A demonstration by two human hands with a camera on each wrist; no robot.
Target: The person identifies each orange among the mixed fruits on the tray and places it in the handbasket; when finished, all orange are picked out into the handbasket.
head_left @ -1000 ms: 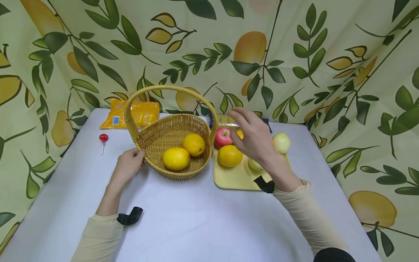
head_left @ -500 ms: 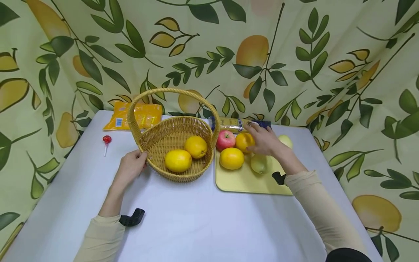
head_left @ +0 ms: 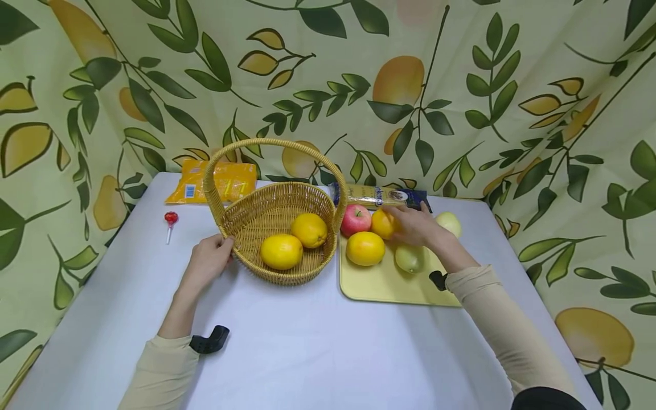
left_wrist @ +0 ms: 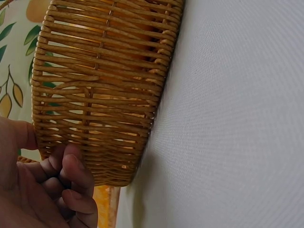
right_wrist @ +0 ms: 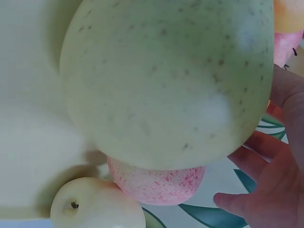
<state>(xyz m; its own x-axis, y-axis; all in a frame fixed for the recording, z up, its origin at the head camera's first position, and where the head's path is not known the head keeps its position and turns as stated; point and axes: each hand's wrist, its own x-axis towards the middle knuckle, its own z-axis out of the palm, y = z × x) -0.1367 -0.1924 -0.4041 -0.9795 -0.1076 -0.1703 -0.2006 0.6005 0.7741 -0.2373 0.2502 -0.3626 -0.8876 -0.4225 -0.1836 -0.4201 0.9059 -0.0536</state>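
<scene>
In the head view, my left hand (head_left: 209,263) pinches the left rim of a wicker basket (head_left: 256,222), thumb inside and fingers outside. The left wrist view shows those fingers curled against the weave (left_wrist: 95,99). Two yellow fruits, one oval (head_left: 281,251) and one rounder (head_left: 310,230), lie in the basket. On the yellow tray (head_left: 384,287), my right hand (head_left: 422,229) curls its thumb and fingers about an orange (head_left: 383,224), partly hiding it. Around it lie a red apple (head_left: 356,220), another orange (head_left: 365,249) and a speckled green pear (head_left: 409,258).
A pasta packet (head_left: 374,196) lies behind the tray. At the back left is an orange bag (head_left: 233,179), with a red lollipop (head_left: 171,218) before it. A pale round fruit (head_left: 449,224) and a pink-speckled fruit (right_wrist: 156,183) sit by my right hand.
My right hand has moved right from above the tray, then lowered onto the orange, its fingers closing round it. My left hand keeps its hold on the basket rim. The view has shifted slightly.
</scene>
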